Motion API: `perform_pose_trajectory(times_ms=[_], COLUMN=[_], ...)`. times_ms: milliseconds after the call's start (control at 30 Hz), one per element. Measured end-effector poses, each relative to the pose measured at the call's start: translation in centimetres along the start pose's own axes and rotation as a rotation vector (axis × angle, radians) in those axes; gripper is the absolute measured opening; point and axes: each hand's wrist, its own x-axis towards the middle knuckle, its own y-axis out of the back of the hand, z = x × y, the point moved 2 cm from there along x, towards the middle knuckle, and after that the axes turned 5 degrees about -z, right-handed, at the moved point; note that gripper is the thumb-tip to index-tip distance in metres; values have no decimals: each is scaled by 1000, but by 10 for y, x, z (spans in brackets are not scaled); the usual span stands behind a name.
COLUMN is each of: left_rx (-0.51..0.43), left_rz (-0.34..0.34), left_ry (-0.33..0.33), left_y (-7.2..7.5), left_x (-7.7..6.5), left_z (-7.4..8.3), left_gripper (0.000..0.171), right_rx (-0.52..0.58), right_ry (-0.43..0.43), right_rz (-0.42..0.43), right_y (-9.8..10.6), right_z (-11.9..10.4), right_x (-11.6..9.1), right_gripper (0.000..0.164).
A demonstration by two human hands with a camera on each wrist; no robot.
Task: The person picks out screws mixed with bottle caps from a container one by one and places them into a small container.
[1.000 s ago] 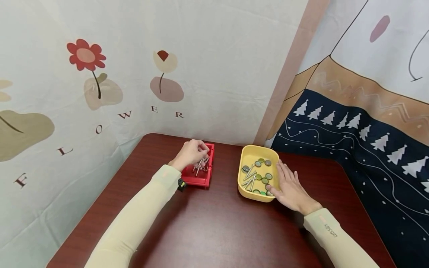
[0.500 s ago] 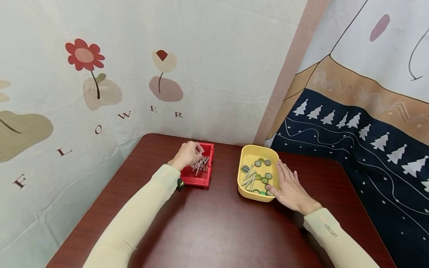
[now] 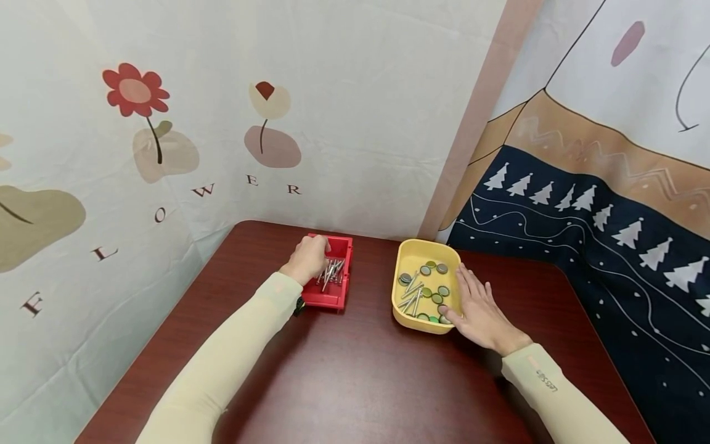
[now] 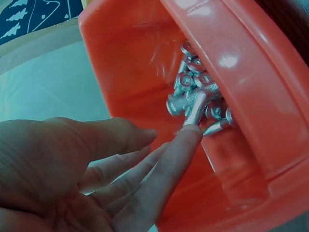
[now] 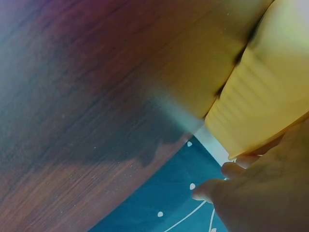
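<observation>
My left hand [image 3: 309,259] reaches down into the red bin [image 3: 327,301] at its left side. In the left wrist view its fingers [image 4: 166,176] are extended and the thumb stands apart from them; one fingertip is right at the end of a silver bolt. Several socket-head bolts [image 4: 195,79] lie heaped against the bin's wall. To the right, my right hand [image 3: 481,313] lies flat along the right rim of the yellow tray [image 3: 427,327], fingers straight and the thumb over its near corner. Long silver bolts [image 3: 411,298] and several round green and grey bottle caps [image 3: 426,292] lie inside the tray.
Both containers stand on a dark red-brown table [image 3: 355,382], near its back edge. Behind it hangs a pale curtain [image 3: 355,123] with flower prints, and a dark blue printed cloth [image 3: 532,228] hangs at the right. A strip of table separates bin and tray.
My left hand has drawn back to the left over the bin, away from the bolts its fingers were among, so more of the heap shows. My right hand stays at the tray's rim.
</observation>
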Motion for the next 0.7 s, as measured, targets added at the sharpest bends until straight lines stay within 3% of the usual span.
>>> perform_pose_trajectory(times_ms=[333, 700], left_rx=[-1, 29], left_rz=[24, 73], left_ry=[13, -88], left_y=[2, 0], left_x=[-5, -14], left_z=[3, 15], left_gripper=[32, 32], right_rx=[-4, -3], right_ry=[-2, -4], right_rz=[2, 11], right_y=[3, 0], right_z=[-1, -2], right_x=[0, 0], right_gripper=[104, 102])
